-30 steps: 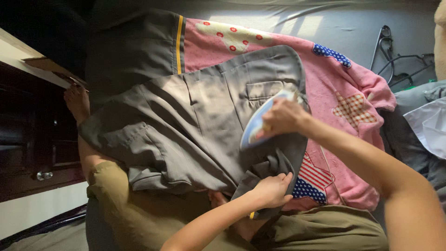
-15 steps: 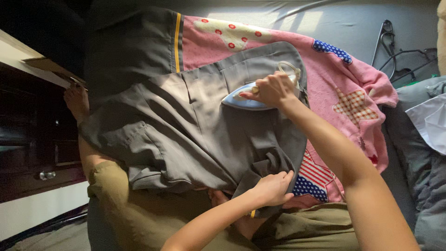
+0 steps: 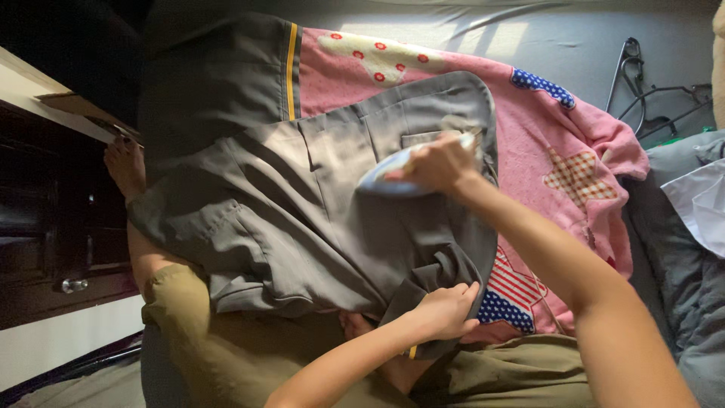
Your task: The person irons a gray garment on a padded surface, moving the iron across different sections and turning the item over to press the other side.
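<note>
A grey shirt (image 3: 317, 219) lies spread over a pink patterned towel (image 3: 544, 143) across my lap. My right hand (image 3: 438, 164) grips the handle of a white and blue clothes iron (image 3: 381, 178), which rests flat on the shirt near its chest pocket. My left hand (image 3: 445, 310) pinches the shirt's bunched lower edge beside a star patch with stripes on the towel. The iron's sole is hidden against the cloth.
Dark clothes hangers (image 3: 642, 91) lie on the grey sheet at the upper right. A white garment (image 3: 698, 204) sits at the right edge. A dark wooden cabinet (image 3: 53, 227) stands at the left. My bare foot (image 3: 124, 166) and olive shorts (image 3: 219, 347) show below the shirt.
The iron slid from the shirt's lower right up and left toward the pocket, then shifted slightly back. My left hand kept its hold on the shirt's edge.
</note>
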